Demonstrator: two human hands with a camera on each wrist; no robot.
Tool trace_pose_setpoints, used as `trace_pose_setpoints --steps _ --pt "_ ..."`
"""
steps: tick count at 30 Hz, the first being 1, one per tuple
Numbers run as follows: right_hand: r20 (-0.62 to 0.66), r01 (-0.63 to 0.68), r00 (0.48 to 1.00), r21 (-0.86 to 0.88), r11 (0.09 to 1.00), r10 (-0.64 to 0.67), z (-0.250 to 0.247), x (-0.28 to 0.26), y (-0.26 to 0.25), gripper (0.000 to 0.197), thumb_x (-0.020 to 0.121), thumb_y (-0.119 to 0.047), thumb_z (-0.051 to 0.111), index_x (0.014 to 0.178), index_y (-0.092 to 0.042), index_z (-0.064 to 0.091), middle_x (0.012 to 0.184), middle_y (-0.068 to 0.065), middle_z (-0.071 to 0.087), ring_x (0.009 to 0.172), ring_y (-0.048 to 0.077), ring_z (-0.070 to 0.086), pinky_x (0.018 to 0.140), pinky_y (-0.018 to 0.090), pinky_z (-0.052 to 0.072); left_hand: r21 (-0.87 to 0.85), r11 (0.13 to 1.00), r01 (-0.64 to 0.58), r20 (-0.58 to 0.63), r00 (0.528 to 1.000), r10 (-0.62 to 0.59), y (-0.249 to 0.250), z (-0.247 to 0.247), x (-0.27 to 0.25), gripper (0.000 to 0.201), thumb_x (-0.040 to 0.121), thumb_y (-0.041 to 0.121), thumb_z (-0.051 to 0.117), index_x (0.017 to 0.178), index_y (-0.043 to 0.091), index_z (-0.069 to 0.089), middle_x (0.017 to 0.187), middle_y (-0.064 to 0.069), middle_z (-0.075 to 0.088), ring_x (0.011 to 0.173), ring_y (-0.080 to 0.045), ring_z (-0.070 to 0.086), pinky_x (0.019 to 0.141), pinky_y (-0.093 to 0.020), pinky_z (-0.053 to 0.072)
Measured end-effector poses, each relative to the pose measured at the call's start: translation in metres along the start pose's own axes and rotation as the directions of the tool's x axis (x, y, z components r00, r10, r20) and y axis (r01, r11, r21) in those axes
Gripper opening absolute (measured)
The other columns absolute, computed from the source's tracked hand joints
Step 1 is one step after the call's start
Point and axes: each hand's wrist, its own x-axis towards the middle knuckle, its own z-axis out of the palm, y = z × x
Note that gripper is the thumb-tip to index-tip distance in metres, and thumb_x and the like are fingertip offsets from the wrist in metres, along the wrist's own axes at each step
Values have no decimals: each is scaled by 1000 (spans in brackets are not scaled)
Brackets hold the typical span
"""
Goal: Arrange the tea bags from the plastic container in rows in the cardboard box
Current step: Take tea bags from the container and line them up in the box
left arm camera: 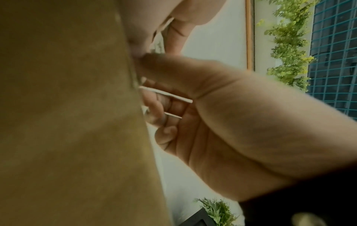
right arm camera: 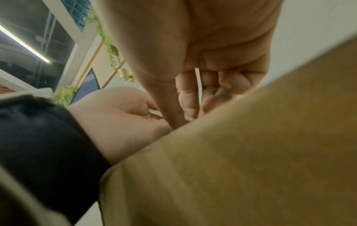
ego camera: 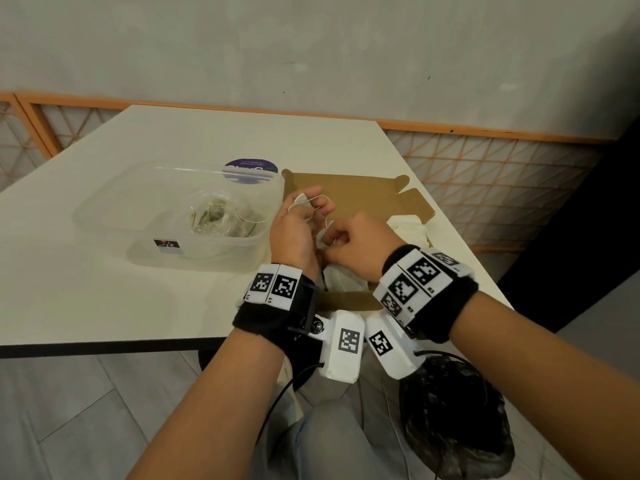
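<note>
Both hands hover over the open cardboard box (ego camera: pixel 349 192) at the table's right side. My left hand (ego camera: pixel 308 209) has a white tea bag string (ego camera: pixel 313 197) looped round its curled fingers. My right hand (ego camera: pixel 337 239), close beside it, pinches the same string between thumb and curled fingers. The string (right arm camera: pixel 198 82) crosses the right hand's fingers (right arm camera: pixel 212 85) in the right wrist view, and the string (left arm camera: pixel 168 94) shows in the left wrist view too. The bag itself is mostly hidden between the hands. Left of them stands the clear plastic container (ego camera: pixel 145 188) holding several tea bags (ego camera: pixel 221 216).
White tea bags (ego camera: pixel 408 230) lie inside the box by its right wall. A round purple-labelled lid (ego camera: pixel 251 168) sits behind the container. The table's near edge (ego camera: pixel 104 348) runs just under my wrists. A black bag (ego camera: pixel 457 420) lies on the floor at lower right.
</note>
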Motion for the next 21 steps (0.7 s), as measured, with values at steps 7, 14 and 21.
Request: trace_pose_setpoints --steps 7,14,21 --pt "-7 -138 982 650 747 188 -14 3 25 10 82 -4 66 85 -14 67 78 2 69 65 8 63 55 11 47 26 999 -42 -7 999 42 5 2 -5 24 91 1 40 88 16 58 79 0 58 71 -10 58 63 -19 46" --pt "19 -71 983 957 281 184 -26 -4 35 15 86 7 53 89 -5 61 77 7 69 63 8 67 54 15 47 216 975 45 94 993 -67 -2 2 -5 25 87 34 64 103 16 59 80 4 60 67 -6 56 60 -19 47" --pt "10 -126 981 795 593 196 -30 -1 33 21 85 -2 59 102 -13 61 88 2 66 76 9 64 66 18 48 242 970 -14 159 987 -25 -2 2 -11 15 89 15 62 74 16 63 65 4 64 58 -5 59 52 -16 47"
